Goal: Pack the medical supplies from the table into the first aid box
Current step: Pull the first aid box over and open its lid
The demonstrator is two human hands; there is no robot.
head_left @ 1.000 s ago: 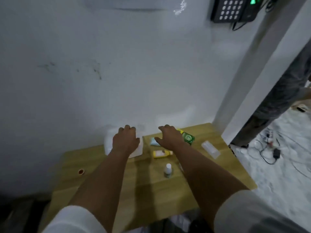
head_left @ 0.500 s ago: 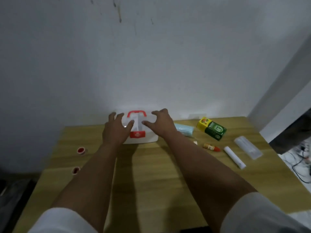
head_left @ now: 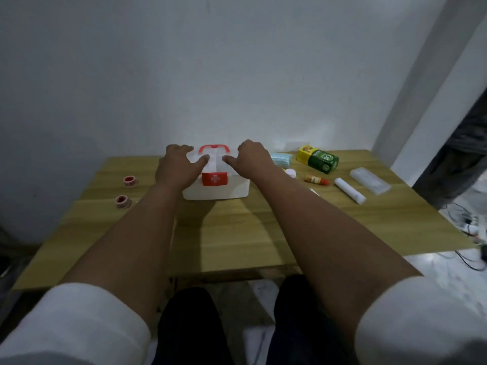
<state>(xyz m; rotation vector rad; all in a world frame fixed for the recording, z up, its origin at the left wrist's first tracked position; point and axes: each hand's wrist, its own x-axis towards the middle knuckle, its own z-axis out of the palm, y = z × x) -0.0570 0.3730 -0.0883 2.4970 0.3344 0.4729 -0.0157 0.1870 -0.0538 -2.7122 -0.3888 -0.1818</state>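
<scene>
**Both hands resting on the closed first aid box**

Spread and flat, both of our hands are lying on the lid of the first aid box [head_left: 216,185], gripping nothing: we are pressing the left hand [head_left: 176,168] on the lid's left half and the right hand [head_left: 251,162] on its right half, with the thumbs pointing inward toward each other. Nearest to us, our white sleeves [head_left: 79,325] are framing the view, and our bare forearms are reaching out over the wooden table [head_left: 237,233].

We are seeing the box sitting closed at the middle of the table's far part, its red latch with a white cross facing us and its red handle [head_left: 214,147] showing between our hands.

To the left, two small red tape rolls [head_left: 130,180] are lying well apart from the box. To the right, a white gauze roll [head_left: 350,191], a clear wrapped packet [head_left: 369,180] and a small red-tipped bottle [head_left: 317,179] are lying on the wood. Farther back, a green and yellow carton [head_left: 317,159] is lying on its side, with a pale blue mask stack [head_left: 281,158] just beside our right hand.
</scene>
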